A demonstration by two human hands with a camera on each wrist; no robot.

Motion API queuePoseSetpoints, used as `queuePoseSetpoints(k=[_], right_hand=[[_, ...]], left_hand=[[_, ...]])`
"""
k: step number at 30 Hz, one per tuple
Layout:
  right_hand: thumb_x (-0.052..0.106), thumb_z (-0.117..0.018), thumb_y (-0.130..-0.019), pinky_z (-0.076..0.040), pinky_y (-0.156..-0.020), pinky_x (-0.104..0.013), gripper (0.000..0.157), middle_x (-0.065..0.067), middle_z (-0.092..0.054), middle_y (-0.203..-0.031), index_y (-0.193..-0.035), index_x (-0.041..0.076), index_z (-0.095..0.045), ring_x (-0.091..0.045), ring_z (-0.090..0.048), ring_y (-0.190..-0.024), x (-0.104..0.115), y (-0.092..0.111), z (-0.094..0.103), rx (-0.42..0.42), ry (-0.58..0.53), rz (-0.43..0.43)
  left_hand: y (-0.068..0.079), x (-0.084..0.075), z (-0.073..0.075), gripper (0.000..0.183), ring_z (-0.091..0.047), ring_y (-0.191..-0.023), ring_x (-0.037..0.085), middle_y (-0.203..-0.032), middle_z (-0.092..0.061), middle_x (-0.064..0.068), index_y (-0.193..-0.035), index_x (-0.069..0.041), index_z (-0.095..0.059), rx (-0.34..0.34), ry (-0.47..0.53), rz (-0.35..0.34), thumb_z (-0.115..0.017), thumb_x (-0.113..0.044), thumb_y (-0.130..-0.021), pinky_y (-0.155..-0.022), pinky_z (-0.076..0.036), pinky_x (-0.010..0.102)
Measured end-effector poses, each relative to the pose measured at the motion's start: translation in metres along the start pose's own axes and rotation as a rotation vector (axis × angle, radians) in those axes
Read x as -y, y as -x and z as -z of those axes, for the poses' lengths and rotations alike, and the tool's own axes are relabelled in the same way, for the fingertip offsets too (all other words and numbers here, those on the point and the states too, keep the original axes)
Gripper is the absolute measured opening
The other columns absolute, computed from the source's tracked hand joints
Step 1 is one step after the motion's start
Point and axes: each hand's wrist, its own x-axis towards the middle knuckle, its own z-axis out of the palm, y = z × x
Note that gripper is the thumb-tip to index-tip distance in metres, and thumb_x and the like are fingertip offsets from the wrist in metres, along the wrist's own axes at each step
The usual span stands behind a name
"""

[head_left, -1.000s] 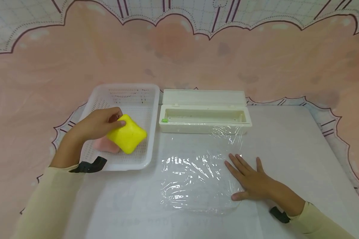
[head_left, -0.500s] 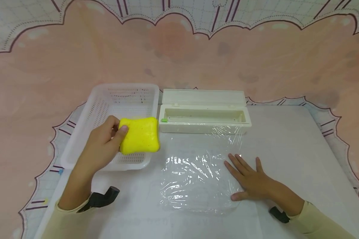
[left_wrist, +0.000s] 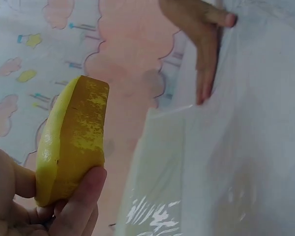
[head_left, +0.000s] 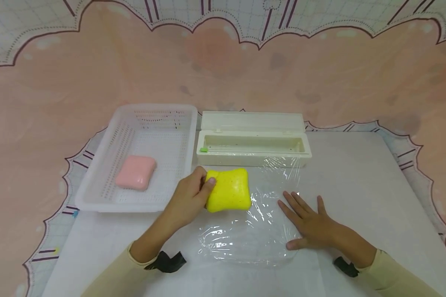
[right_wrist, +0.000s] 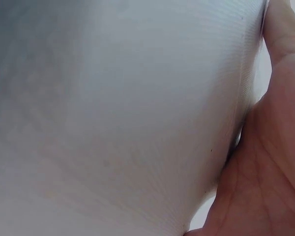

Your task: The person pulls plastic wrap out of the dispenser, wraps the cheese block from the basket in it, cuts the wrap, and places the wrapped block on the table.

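A white table covering (head_left: 364,177) lies beneath everything. On it, at ten o'clock from the clear plastic film (head_left: 223,247), sits a perforated white basket (head_left: 134,205), apparently as a holder for the bars. The film lies outspread, probably to offer a flat bed. At twelve o'clock, the film runs over the front of a white film dispenser (head_left: 238,161), whose raised lid (head_left: 252,121) presumably leaves the slot accessible.

The right hand (head_left: 312,225) rests at the film's three o'clock edge, fingers straight and spread wide, seemingly to anchor it. The left hand (head_left: 187,198), narrowed to a pinch, holds a yellow soap bar (head_left: 229,190) by one end, thumb above, likely so most of it hangs free of the fingers. That bar is above the film's eleven o'clock part, at three o'clock from the left hand and ten from the right, apart from the latter. A smaller pink soap bar (head_left: 136,172) lies toward six o'clock inside the basket.
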Motion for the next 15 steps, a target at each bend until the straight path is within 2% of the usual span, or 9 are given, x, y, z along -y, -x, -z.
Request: queuePoseSetpoints(k=[5,10,15], right_hand=[[0.083,-0.063,-0.074,0.009,-0.107,-0.085,0.122,-0.01,0.006,-0.173,-0.165,0.023,-0.01,-0.04,0.0,-0.158,0.002,-0.001,0.003,0.029,-0.016,-0.027],[0.083,-0.063,-0.073,0.009,-0.107,-0.085,0.122,-0.01,0.006,-0.173,-0.165,0.023,-0.011,-0.04,0.001,-0.158,0.002,-0.001,0.003,0.036,-0.01,-0.032],[0.085,-0.061,-0.073,0.008,-0.107,-0.085,0.122,-0.009,0.007,-0.173,-0.165,0.024,-0.01,-0.039,0.001,-0.158,0.001,-0.001,0.002,0.049,0.016,-0.046]], left_hand=[[-0.008,-0.001,-0.027,0.016,-0.054,-0.066,0.018,-0.078,-0.053,0.006,-0.097,-0.009,-0.049,0.053,0.016,0.0,-0.056,-0.022,-0.104,-0.058,-0.049,0.029],[-0.014,0.003,-0.047,0.018,-0.056,-0.064,0.017,-0.077,-0.054,0.005,-0.095,-0.009,-0.049,0.117,0.055,0.019,-0.055,-0.023,-0.105,-0.058,-0.05,0.027],[-0.019,0.013,-0.066,0.019,-0.052,-0.065,0.016,-0.074,-0.051,0.004,-0.094,-0.009,-0.047,0.162,0.018,0.025,-0.053,-0.024,-0.106,-0.058,-0.044,0.025]])
